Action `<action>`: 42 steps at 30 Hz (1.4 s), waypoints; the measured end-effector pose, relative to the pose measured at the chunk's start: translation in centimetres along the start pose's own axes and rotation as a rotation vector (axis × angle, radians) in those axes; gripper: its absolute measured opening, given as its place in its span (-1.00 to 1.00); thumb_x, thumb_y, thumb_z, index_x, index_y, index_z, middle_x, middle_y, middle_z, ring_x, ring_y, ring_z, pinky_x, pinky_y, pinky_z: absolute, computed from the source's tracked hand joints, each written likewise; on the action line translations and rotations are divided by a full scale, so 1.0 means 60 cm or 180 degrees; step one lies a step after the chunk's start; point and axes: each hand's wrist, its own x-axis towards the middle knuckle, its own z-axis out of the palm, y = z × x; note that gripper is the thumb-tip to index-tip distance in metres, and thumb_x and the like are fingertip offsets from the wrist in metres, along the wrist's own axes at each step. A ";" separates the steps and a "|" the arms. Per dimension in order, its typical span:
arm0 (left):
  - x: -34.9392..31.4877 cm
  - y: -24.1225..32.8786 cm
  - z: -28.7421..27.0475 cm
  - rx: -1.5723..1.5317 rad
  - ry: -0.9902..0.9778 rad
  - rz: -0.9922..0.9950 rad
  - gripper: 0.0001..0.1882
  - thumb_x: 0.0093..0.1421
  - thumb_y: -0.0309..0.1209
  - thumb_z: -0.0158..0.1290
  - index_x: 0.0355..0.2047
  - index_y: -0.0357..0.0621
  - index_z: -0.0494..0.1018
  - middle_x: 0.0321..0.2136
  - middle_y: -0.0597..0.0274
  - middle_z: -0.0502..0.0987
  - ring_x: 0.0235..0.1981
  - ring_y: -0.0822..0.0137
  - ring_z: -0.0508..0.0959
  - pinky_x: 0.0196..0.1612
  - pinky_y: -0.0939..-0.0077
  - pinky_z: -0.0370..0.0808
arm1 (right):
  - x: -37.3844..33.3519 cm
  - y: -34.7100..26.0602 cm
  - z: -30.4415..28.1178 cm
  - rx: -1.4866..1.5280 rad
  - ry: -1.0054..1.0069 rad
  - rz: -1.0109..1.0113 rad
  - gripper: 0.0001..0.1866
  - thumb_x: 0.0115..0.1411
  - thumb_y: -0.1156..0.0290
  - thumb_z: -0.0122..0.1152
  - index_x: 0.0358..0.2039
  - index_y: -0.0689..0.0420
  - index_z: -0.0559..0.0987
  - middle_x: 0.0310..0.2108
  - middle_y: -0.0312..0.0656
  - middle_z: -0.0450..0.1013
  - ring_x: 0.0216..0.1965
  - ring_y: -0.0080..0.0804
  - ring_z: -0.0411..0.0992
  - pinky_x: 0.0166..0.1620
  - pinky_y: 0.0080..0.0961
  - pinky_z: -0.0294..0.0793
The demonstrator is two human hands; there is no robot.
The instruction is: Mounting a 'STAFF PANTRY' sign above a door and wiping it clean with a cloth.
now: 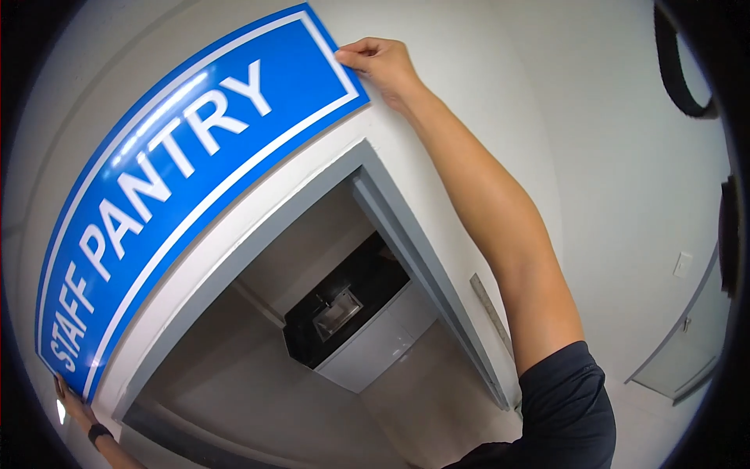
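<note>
The right hand (381, 66) and left hand (74, 406) each pinch the sign (183, 160), which could tilt if one slips.

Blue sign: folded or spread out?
Spread out: the blue sign shows its face end to end, no fold, with the right hand at one end and the left hand at the other.
</note>
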 end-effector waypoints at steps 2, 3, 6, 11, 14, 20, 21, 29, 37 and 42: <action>0.008 0.000 0.010 0.0009 0.0034 0.0017 -0.40 0.27 -0.11 0.04 0.23 -0.17 0.29 0.18 -0.04 0.34 0.13 0.06 0.40 0.19 0.23 0.32 | 0.006 -0.004 -0.001 -0.0016 -0.0006 0.0079 -0.74 0.08 0.46 0.37 -0.23 0.33 0.63 -0.29 -0.02 0.57 -0.23 -0.33 0.54 -0.04 -0.54 0.53; 0.011 0.001 0.000 0.0195 0.0033 0.0000 -0.40 0.27 -0.11 0.04 0.23 -0.15 0.30 0.19 -0.04 0.33 0.14 0.05 0.39 0.20 0.21 0.32 | 0.004 -0.004 -0.002 0.0026 -0.0016 0.0102 -0.74 0.08 0.47 0.37 -0.23 0.33 0.63 -0.28 -0.02 0.57 -0.24 -0.33 0.54 -0.04 -0.54 0.53; 0.013 -0.006 0.002 0.0172 0.0078 -0.0061 -0.40 0.27 -0.08 0.03 0.23 -0.12 0.30 0.19 -0.03 0.33 0.16 0.03 0.36 0.20 0.19 0.31 | 0.000 -0.002 -0.003 0.0144 -0.0004 0.0132 -0.74 0.06 0.46 0.38 -0.25 0.33 0.63 -0.31 -0.02 0.57 -0.25 -0.32 0.55 -0.04 -0.54 0.53; 0.010 0.010 0.006 0.0469 0.0052 -0.0009 -0.30 0.24 0.07 -0.01 0.27 -0.04 0.23 0.25 -0.01 0.24 0.21 -0.02 0.29 0.24 0.04 0.22 | 0.010 0.003 -0.002 -0.0363 -0.0081 -0.0129 -0.76 0.03 0.39 0.42 -0.32 0.26 0.67 -0.41 -0.03 0.57 -0.36 -0.34 0.55 -0.18 -0.59 0.54; 0.000 0.013 0.010 0.0701 0.0002 0.0065 -0.29 0.25 0.10 -0.05 0.28 -0.05 0.22 0.26 -0.02 0.23 0.22 -0.03 0.29 0.25 0.03 0.21 | 0.008 0.003 -0.003 -0.0380 -0.0106 -0.0085 -0.77 0.04 0.39 0.41 -0.33 0.26 0.67 -0.44 -0.04 0.57 -0.41 -0.34 0.55 -0.21 -0.59 0.54; 0.010 -0.010 0.018 0.0950 0.0066 0.0077 -0.36 0.26 0.05 -0.05 0.23 -0.06 0.31 0.22 0.06 0.31 0.16 0.00 0.36 0.20 0.12 0.30 | 0.011 0.001 -0.005 -0.0536 -0.0087 -0.0162 -0.76 0.05 0.38 0.40 -0.31 0.27 0.67 -0.44 -0.04 0.57 -0.39 -0.34 0.55 -0.20 -0.58 0.55; -0.004 -0.012 0.034 0.1006 0.0147 0.0070 -0.38 0.27 0.02 -0.06 0.23 -0.07 0.31 0.23 0.07 0.30 0.16 0.00 0.36 0.21 0.13 0.30 | 0.011 0.000 -0.007 -0.0549 -0.0091 -0.0123 -0.75 0.05 0.38 0.40 -0.31 0.28 0.67 -0.43 -0.03 0.57 -0.38 -0.35 0.55 -0.19 -0.59 0.55; 0.017 -0.030 -0.008 0.0263 -0.0091 0.0204 -0.47 0.28 -0.11 0.02 0.20 -0.04 0.35 -0.01 0.11 0.45 -0.10 0.27 0.43 -0.05 0.35 0.38 | 0.031 0.029 -0.004 -0.0517 -0.0217 -0.0309 -0.66 0.06 0.36 0.41 -0.20 0.32 0.63 -0.26 -0.06 0.57 -0.25 -0.39 0.53 -0.05 -0.51 0.52; -0.027 0.014 0.033 0.0108 0.0209 0.0280 -0.46 0.23 -0.12 0.14 0.13 -0.14 0.40 -0.40 0.32 0.51 -0.53 0.55 0.37 -0.50 0.65 0.32 | 0.011 -0.005 0.009 -0.0536 -0.0155 -0.0158 -0.69 0.09 0.38 0.37 -0.21 0.33 0.63 -0.26 -0.06 0.57 -0.21 -0.37 0.53 -0.02 -0.54 0.49; -0.024 -0.001 0.037 0.0071 0.0084 0.0157 -0.43 0.26 -0.18 0.12 0.18 -0.24 0.32 0.01 0.05 0.48 -0.03 0.31 0.48 0.06 0.48 0.40 | 0.017 -0.008 0.003 -0.0756 -0.0076 -0.0072 -0.66 0.10 0.33 0.37 -0.18 0.30 0.63 -0.26 -0.07 0.56 -0.16 -0.31 0.51 0.05 -0.52 0.45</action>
